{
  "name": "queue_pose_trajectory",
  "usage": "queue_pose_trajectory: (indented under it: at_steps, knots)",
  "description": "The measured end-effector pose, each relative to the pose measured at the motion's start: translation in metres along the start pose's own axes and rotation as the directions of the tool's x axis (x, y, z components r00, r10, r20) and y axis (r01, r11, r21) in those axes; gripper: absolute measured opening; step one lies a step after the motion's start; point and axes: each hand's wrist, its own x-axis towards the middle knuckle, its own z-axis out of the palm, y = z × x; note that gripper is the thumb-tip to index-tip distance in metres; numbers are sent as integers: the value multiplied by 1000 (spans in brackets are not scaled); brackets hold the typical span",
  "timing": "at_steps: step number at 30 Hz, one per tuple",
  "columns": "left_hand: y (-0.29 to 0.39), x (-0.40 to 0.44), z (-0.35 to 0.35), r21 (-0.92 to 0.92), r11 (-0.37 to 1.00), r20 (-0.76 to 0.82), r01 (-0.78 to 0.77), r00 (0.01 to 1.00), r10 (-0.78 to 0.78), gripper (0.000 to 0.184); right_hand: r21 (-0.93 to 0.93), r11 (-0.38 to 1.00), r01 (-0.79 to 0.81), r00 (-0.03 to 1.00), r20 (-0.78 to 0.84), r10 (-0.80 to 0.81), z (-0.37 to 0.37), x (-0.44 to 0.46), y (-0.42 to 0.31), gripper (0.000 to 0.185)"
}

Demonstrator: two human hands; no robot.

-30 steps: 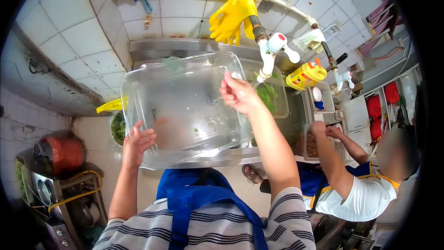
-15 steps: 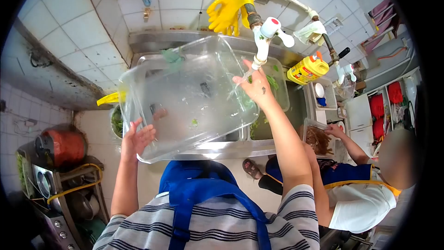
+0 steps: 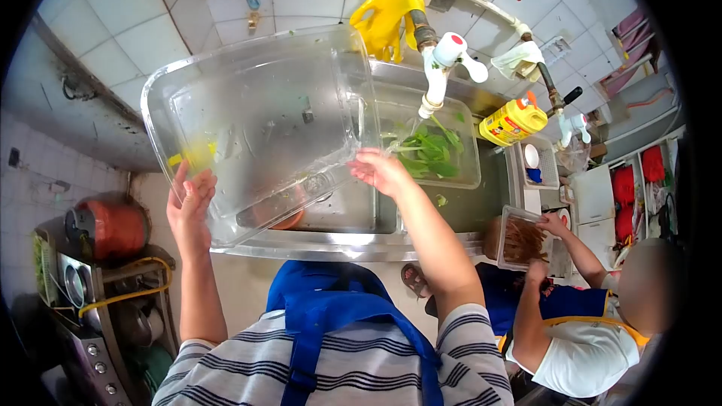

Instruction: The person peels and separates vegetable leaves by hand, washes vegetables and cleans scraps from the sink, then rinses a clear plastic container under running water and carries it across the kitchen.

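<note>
A large clear plastic tub (image 3: 248,105) is held tilted above the left part of the steel sink (image 3: 338,244), with water drops and small green bits on it. My left hand (image 3: 192,207) grips its near left side, thumb up, with some fingers seen through the plastic. At its right side, my right hand (image 3: 382,172) holds the near corner, fingertips on the wall. Just right of that hand, green leafy vegetables (image 3: 432,154) lie in a second clear tub (image 3: 470,169), below a white tap (image 3: 436,75) with water coming out.
Yellow rubber gloves (image 3: 391,11) hang on the pipe behind the sink. A yellow bottle (image 3: 513,122) stands on the back right edge, near a white basket (image 3: 547,162). At right, a co-worker (image 3: 579,338) handles a clear container (image 3: 519,248) of brown strips.
The tub has moved left and up, and now shows more of the leafy vegetables. My right hand has gone from its far right side down to the near right corner.
</note>
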Motion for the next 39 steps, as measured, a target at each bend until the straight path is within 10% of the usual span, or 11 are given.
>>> queue_pose_trajectory:
  at_steps: [15,17,18,21,23,27,31,35,39]
  knots:
    - [-94,29,20,-279,918,293,281,936,-198,57,-480,849,223,955,-68,-289,-9,-78,-81,42]
    - [-98,33,39,391,913,93,-115,992,85,57,-424,862,277,917,-151,-369,-12,-87,-79,42]
    - [-96,31,49,387,914,100,-120,991,88,57,-424,861,282,914,-155,-376,-14,-88,-74,42]
    - [-86,20,88,788,183,470,-588,765,440,53,-312,891,329,864,-282,-418,-12,-91,-56,42]
    - [-88,-1,120,650,274,730,-708,683,33,47,-248,894,372,853,-289,-435,-6,-92,-43,41]
    - [-101,-44,153,357,383,909,-852,411,67,36,-235,887,398,830,-319,-457,-1,-98,-30,41]
    - [-102,-44,139,287,608,906,-740,416,79,32,-180,904,388,827,-365,-427,-15,-108,-20,39]
    - [-100,1,96,778,297,628,-553,694,-352,24,-162,839,519,713,-459,-530,-32,-124,-18,37]
    - [-135,17,91,559,238,806,-794,588,69,22,-136,861,489,706,-519,-483,-32,-133,-4,42]
